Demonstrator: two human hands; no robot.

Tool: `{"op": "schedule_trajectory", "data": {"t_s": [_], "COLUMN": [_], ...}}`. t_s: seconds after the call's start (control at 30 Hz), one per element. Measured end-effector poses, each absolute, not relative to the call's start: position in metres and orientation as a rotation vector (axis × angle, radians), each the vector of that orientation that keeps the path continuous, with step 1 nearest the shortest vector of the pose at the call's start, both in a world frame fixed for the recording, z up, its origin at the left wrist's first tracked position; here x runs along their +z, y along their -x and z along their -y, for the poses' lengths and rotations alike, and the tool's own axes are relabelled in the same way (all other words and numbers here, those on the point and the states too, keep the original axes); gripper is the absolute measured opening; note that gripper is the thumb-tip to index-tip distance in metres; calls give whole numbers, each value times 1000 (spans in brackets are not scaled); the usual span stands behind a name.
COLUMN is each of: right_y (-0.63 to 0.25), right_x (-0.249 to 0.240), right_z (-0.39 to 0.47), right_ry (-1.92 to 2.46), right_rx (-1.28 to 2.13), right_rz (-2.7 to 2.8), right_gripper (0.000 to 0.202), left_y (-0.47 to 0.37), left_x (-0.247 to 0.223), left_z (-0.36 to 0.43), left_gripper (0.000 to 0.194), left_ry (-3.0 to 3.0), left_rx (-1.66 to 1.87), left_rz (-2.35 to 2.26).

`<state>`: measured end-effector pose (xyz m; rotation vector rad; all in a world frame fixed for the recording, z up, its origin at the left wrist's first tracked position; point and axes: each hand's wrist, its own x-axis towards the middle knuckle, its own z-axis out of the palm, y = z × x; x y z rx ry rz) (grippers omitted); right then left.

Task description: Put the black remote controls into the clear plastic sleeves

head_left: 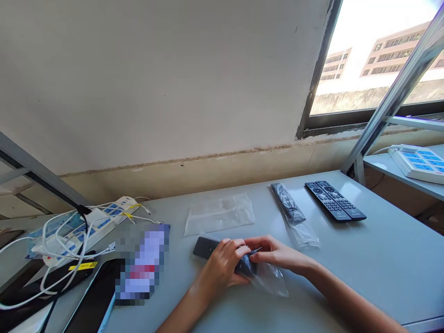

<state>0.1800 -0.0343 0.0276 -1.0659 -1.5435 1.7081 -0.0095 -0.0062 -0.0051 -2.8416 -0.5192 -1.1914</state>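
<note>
Low over the table, a black remote control [204, 247] lies partly inside a clear plastic bag [272, 279]. My left hand [225, 261] is wrapped over the middle of the remote. At the remote's right end, the fingers of my right hand [268, 252] pinch the bag, whose loose end trails to the right. A flat clear bag [220, 215] rests just behind my hands. Farther right is another remote in a clear bag [287, 202], and beyond it two bare black remotes [335, 201] lie side by side.
On the left are power strips [99, 229] with tangled white cables, a dark tablet-like device [95, 296] and a blurred-out item [142, 268]. Metal frame posts stand at both sides of the grey table [374, 263]. A side shelf at right holds a white power strip [421, 163].
</note>
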Motion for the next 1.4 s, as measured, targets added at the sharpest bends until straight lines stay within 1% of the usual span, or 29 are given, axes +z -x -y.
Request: {"op": "schedule_trajectory", "data": {"t_s": [0.17, 0.27, 0.43, 0.7, 0.97, 1.1, 1.4], "right_y": [-191, -206, -241, -270, -276, -276, -279], "right_x": [36, 38, 40, 41, 39, 41, 45], "right_z": [31, 25, 18, 20, 21, 21, 23], "right_ry": [1187, 1255, 1416, 1718, 1814, 1894, 1903], "right_rx": [1456, 1164, 666, 234, 73, -23, -122], "right_rz": [1241, 1025, 803, 857, 1028, 1008, 932], "right_gripper": [42, 41, 41, 35, 37, 39, 36], "left_y": [13, 16, 15, 13, 15, 15, 16], "left_x": [3, 7, 8, 0, 0, -2, -6], "left_z": [4, 5, 5, 7, 6, 5, 3], "left_gripper": [31, 29, 21, 20, 20, 20, 20], "left_ry": [2482, 2432, 2550, 2722, 2739, 2751, 2760], "left_rx": [-1359, -1393, -1210, -1053, -1033, -1007, -980], "left_rz": [681, 834, 848, 790, 789, 790, 792]}}
